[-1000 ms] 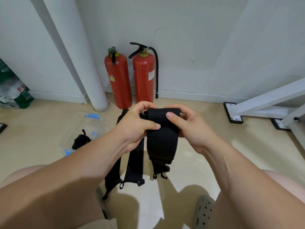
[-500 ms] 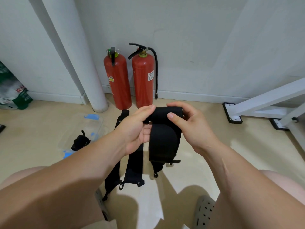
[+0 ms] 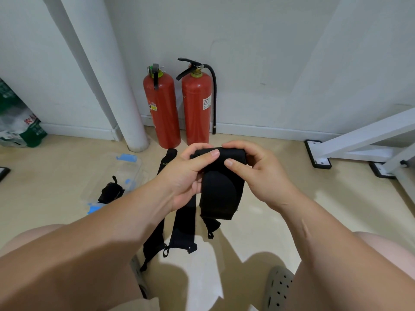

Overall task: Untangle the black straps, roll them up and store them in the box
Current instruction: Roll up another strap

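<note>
Black strap (image 3: 221,191) between both hands

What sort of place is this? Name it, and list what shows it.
Probably a utility or storage corner indoors, not a living space: two red fire extinguishers stand against a bare white wall by a white pipe, and a white metal frame is footed on the beige floor.

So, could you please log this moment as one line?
step: rolling | left hand: on strap | right hand: on strap | box: one roll inside
</note>
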